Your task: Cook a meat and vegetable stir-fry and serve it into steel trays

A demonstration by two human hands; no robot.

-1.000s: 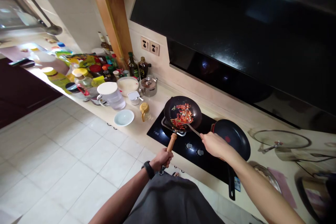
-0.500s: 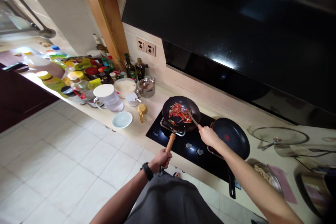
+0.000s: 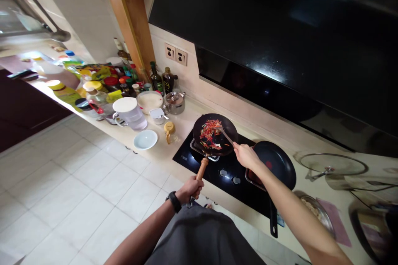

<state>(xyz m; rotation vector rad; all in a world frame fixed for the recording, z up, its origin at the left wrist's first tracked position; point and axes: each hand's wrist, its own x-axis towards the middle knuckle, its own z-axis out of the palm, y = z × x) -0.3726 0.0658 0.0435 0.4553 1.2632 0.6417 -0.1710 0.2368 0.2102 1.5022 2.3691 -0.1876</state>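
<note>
My left hand [image 3: 191,189], with a dark band on its wrist, is wrapped round the wooden handle of a dark wok [image 3: 228,126] on the left burner. Shredded red and green vegetables [image 3: 211,130] lie in the wok, most of them toward its far left side. My right hand [image 3: 245,156] grips a spatula [image 3: 226,136] over the wok's right rim, and the tool's front end touches the shreds. The lower part of its handle is hidden in my fist.
Right of the wok, a black frying pan [image 3: 276,165] stands on the cooktop [image 3: 205,178], its handle past the front edge. A glass lid [image 3: 334,163] and a metal bowl [image 3: 317,211] lie further right. Leftward are a pale bowl [image 3: 145,139], a pitcher [image 3: 132,114] and several bottles.
The spatula has shifted slightly up and left in my right hand. The vegetable shreds are rearranged, with more heaped at the far side. My left hand stays on the wok handle.
</note>
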